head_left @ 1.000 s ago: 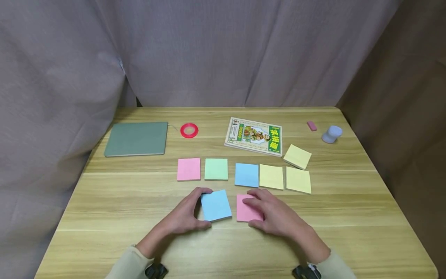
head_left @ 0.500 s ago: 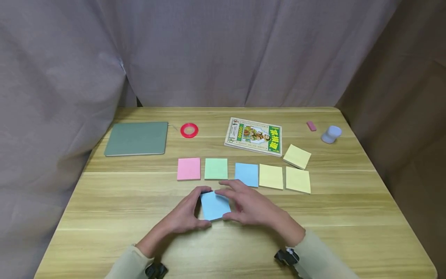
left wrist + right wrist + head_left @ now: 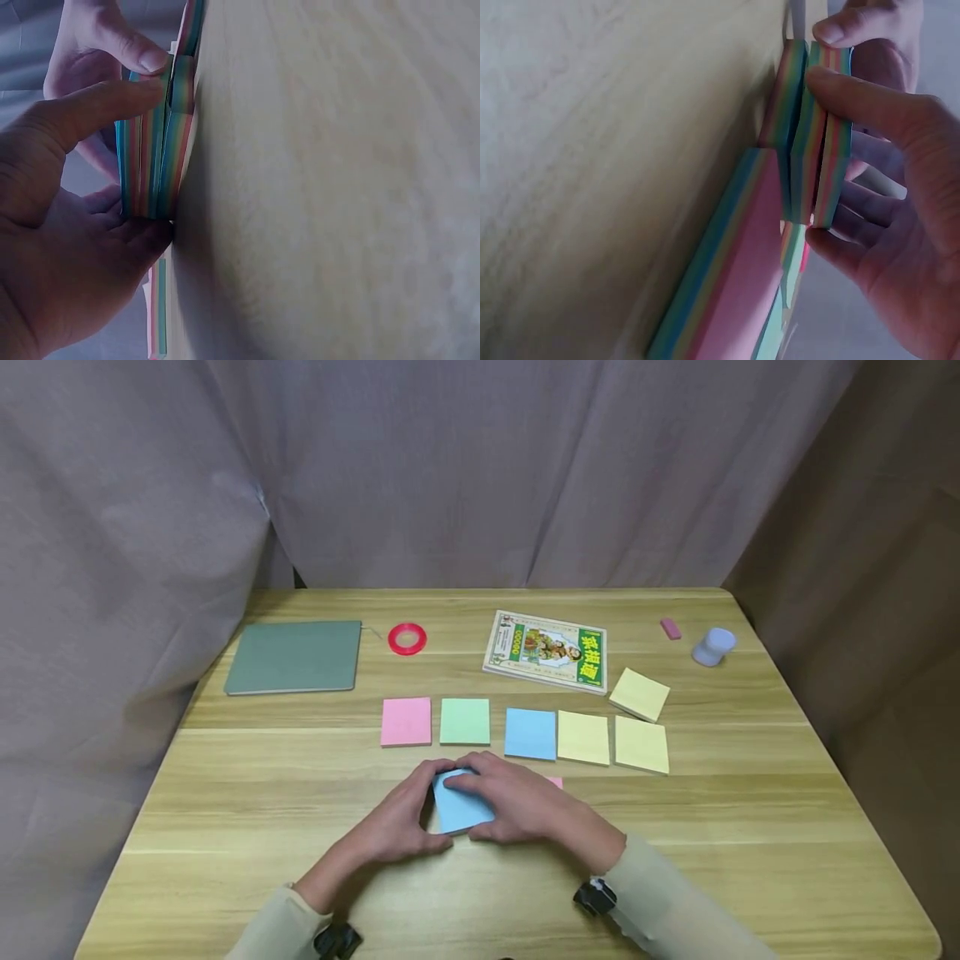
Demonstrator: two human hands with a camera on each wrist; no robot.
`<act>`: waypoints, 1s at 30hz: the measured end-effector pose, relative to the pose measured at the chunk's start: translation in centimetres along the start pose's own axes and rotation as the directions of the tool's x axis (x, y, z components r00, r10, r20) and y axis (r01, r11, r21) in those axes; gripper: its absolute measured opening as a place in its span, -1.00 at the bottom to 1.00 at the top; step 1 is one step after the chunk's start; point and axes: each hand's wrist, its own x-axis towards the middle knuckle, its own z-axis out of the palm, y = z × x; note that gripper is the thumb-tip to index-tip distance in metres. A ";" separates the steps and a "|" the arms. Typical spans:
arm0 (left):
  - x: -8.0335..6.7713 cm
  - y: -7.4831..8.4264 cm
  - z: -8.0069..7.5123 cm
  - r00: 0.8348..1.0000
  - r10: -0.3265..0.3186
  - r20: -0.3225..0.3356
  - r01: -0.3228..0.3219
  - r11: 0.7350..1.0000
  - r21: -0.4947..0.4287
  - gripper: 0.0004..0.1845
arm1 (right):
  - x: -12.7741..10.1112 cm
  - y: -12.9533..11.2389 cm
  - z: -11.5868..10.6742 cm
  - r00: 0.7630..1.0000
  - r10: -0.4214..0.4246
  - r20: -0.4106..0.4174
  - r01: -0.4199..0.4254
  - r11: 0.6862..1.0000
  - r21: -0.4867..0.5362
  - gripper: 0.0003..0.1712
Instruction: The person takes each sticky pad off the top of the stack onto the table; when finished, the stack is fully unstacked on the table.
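Head view: my left hand [image 3: 397, 827] and my right hand [image 3: 517, 806] meet near the front middle of the wooden worktop [image 3: 225, 810], both grasping the same blue sticky-note pad [image 3: 456, 810]. My left fingers and thumb curl around its left edge; my right fingers lie over its top and right side. A pink pad [image 3: 555, 782] peeks out just behind my right hand. Left wrist view: the pad's striped edge [image 3: 150, 165] is pinched between my thumb and fingers, resting on the worktop. Right wrist view: my right thumb and fingers clamp the same striped pad [image 3: 821, 150], with the pink pad [image 3: 735, 255] lying just beside it. Behind my hands sits a row of 5 pads: pink [image 3: 406, 722], green [image 3: 465, 721], blue [image 3: 530, 733], yellow [image 3: 583, 738] and yellow [image 3: 642, 745]. Further back lie another yellow pad [image 3: 640, 695], a booklet [image 3: 546, 652], a red tape roll [image 3: 407, 638] and a grey folder [image 3: 294, 657].
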 end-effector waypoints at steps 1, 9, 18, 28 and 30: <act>0.0 0.0 0.0 1.000 -0.002 0.001 0.002 1.000 0.002 0.03 | -0.1 0.0 -0.2 1.000 0.004 0.000 -0.004 1.000 0.002 -0.21; 0.0 0.1 0.1 1.000 -0.004 0.004 0.004 1.000 0.012 0.02 | -3.9 1.3 -2.5 0.981 0.183 -0.058 -0.178 0.980 0.085 -0.21; 0.0 0.3 0.1 1.000 -0.011 -0.002 0.011 1.000 0.018 0.01 | -12.7 4.0 -3.3 0.891 0.400 -0.214 -0.386 0.917 0.104 -0.18; -0.2 0.1 0.2 1.000 -0.013 0.003 0.013 1.000 0.018 -0.01 | -15.4 5.1 -0.7 0.893 0.381 -0.240 -0.377 0.924 0.067 -0.23; -0.1 0.0 0.1 1.000 -0.018 0.010 0.017 1.000 0.014 -0.01 | -15.3 5.1 -0.4 0.893 0.385 -0.232 -0.380 0.923 0.069 -0.23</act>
